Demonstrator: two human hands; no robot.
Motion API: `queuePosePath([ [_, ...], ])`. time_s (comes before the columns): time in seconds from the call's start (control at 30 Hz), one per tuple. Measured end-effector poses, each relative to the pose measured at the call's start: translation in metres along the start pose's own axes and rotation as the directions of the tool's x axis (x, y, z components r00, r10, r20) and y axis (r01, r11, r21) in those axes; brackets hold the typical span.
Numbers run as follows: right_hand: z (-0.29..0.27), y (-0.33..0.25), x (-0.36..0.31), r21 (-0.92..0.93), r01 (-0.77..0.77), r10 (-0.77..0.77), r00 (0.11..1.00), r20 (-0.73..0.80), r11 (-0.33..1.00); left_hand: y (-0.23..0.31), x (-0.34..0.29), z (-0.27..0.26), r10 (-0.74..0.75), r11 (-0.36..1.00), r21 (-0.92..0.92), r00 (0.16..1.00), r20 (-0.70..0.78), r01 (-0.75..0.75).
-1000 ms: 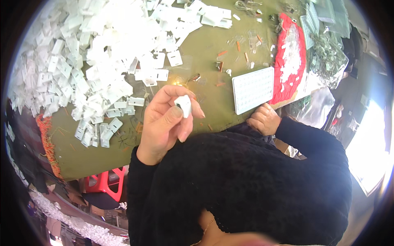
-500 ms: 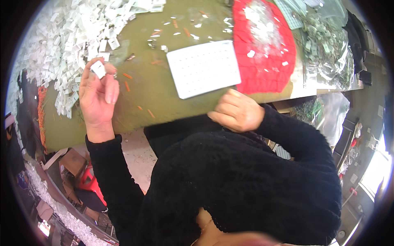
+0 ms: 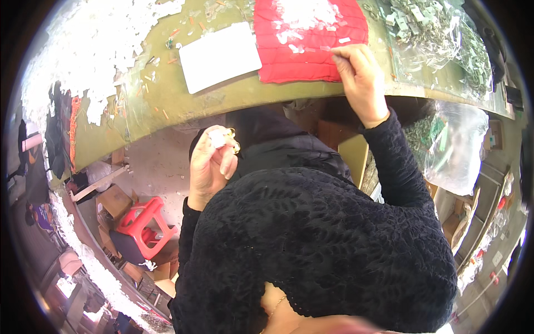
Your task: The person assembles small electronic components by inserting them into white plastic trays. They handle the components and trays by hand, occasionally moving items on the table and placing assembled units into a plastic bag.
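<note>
My left hand (image 3: 214, 164) is raised in front of my torso, off the table's front edge. Its fingers close on a small white plastic piece (image 3: 218, 139); something small and yellowish shows at the fingertips, too small to name. Over the right part of a red quilted cloth (image 3: 306, 69) is my right hand (image 3: 362, 78), thumb and forefinger brought together beside a small clear piece (image 3: 325, 48). Whether the pinch holds anything is hard to make out. Many clear pieces (image 3: 308, 14) are heaped on the cloth. A white rectangular tray (image 3: 220, 58) lies left of it.
A big pile of white pieces (image 3: 94, 44) covers the table's left side. Greenish metal-and-plastic parts (image 3: 423, 22) lie on clear plastic at the right. Orange bits are scattered on the green tabletop (image 3: 167, 119). A red stool (image 3: 147, 222) stands on the floor at left.
My left hand has come from beside the white pile back toward my body, still holding the white piece. My right hand has gone from the table's front edge to the red cloth. The view has shifted.
</note>
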State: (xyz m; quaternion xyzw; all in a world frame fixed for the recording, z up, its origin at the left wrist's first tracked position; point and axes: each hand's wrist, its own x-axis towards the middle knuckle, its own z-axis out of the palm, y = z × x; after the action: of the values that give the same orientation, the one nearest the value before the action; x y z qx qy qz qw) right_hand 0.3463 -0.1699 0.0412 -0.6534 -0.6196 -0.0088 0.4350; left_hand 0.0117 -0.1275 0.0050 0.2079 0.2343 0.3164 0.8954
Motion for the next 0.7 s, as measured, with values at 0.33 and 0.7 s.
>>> queuePosePath([
  [0.33,0.033,0.021,0.014,-0.194,0.106,-0.046,0.955,0.292,0.975,-0.018,-0.005,0.029,0.029,0.993,0.113,0.987,-0.156,-0.011],
  [0.7,0.011,-0.044,-0.008,0.637,-0.531,0.212,0.834,0.509,0.559,-0.036,-0.019,0.06,0.048,0.985,0.172,0.981,-0.188,-0.015],
])
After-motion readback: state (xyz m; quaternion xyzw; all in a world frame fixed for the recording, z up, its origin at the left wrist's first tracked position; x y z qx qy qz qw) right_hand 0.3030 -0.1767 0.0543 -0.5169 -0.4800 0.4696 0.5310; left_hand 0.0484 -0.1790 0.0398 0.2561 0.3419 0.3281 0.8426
